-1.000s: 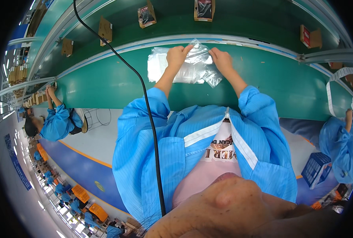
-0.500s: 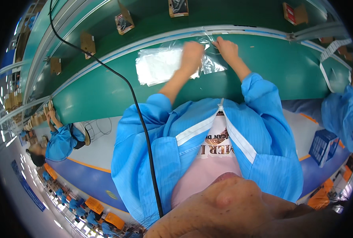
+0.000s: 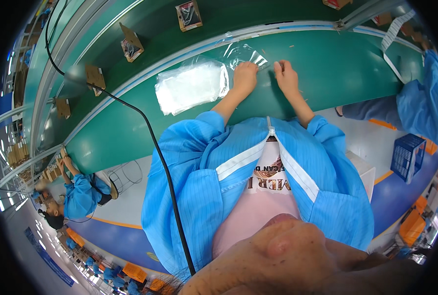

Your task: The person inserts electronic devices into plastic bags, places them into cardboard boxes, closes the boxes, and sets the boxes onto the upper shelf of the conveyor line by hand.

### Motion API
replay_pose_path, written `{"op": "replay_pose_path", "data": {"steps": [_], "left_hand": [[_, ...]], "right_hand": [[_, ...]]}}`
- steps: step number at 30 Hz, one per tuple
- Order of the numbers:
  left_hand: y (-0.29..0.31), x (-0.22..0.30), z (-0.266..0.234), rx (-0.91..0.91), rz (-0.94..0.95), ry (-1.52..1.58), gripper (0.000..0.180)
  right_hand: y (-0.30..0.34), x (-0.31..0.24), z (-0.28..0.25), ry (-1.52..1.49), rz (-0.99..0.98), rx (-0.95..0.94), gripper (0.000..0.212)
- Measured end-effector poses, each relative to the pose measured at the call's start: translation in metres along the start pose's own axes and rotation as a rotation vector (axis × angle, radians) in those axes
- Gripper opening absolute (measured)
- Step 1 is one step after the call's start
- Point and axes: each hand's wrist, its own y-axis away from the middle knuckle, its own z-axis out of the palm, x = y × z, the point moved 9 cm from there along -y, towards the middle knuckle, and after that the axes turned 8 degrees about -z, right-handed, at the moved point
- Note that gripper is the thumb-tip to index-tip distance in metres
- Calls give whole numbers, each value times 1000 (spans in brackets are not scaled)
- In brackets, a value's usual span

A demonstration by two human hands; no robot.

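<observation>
Stack of clear plastic bags (image 3: 189, 86) on green table, open brown cartons (image 3: 188, 14) on conveyor behind

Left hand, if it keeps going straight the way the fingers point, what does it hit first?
Probably the single clear plastic bag lying just past the left hand, whose fingers already seem to touch its near edge. Beyond it comes the pale rail of the green table. Depth is unclear.
</observation>
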Motion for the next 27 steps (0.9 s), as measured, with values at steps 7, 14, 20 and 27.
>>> {"op": "replay_pose_path", "data": {"steps": [7,14,20,27], "left_hand": [[-2,-7,2,-22,-115,210,14],[-1,-23,2,148,-366,244,16],[6,14,14,0,-144,-144,22],[-3,14,25,10,-158,-59,15]], "right_hand": [[-15,-15,36,-213,61,-94,43],[0,-9,25,-258,8,-87,36],[-2,1,31,-289,20,-291,23],[-107,78,-80,-374,214,18,37]]}}
